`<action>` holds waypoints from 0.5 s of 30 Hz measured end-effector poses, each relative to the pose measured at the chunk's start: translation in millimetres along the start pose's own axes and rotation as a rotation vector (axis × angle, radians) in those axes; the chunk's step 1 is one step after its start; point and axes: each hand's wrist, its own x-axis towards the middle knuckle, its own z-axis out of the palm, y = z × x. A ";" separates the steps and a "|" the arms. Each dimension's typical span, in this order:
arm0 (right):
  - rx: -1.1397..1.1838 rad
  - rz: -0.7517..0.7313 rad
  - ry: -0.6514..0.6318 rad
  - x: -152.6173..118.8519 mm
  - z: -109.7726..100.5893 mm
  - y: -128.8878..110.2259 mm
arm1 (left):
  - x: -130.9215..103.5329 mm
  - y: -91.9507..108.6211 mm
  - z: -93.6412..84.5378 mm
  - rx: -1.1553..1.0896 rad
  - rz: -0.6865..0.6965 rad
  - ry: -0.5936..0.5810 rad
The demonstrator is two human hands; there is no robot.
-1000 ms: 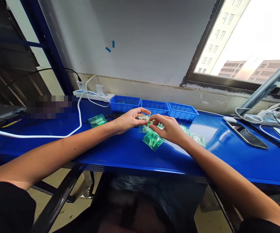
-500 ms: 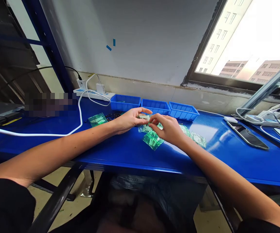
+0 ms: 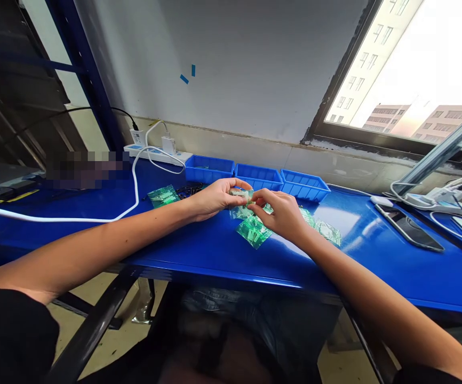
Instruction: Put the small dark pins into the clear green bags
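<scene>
Between the fingers and thumb of my left hand (image 3: 217,200) is a small clear-green plastic bag (image 3: 241,193) with pale contents. My right hand (image 3: 282,212) is closed in a pinch at the right edge of this bag. Just below the hands, another green bag (image 3: 254,231) with thin whitish pieces inside lies on the blue table (image 3: 199,250). More green bags (image 3: 327,232) lie to the right, partly covered by my right hand. Left of my left hand rests one more green bag (image 3: 162,197), close to a heap of small black parts (image 3: 189,190).
Three blue bins, left (image 3: 209,169), middle (image 3: 258,177) and right (image 3: 305,185), stand behind the hands. A power strip (image 3: 157,154) with a white cable (image 3: 135,181) lies at the back left. On the right are a phone (image 3: 411,226) and another power strip (image 3: 439,198).
My right fingers have shifted slightly at the bag's right edge. The whole view has moved a little; the bags on the table lie as before.
</scene>
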 end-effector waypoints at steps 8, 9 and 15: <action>-0.087 -0.046 0.030 -1.0 3.9 2.4 | -0.4 -1.1 1.8 0.030 0.026 0.034; -0.117 -0.049 0.056 -1.3 4.6 2.5 | -0.3 -1.5 2.2 0.023 0.030 0.049; -0.194 -0.089 0.095 -3.0 7.9 1.9 | -1.3 -3.1 6.3 0.003 0.045 0.103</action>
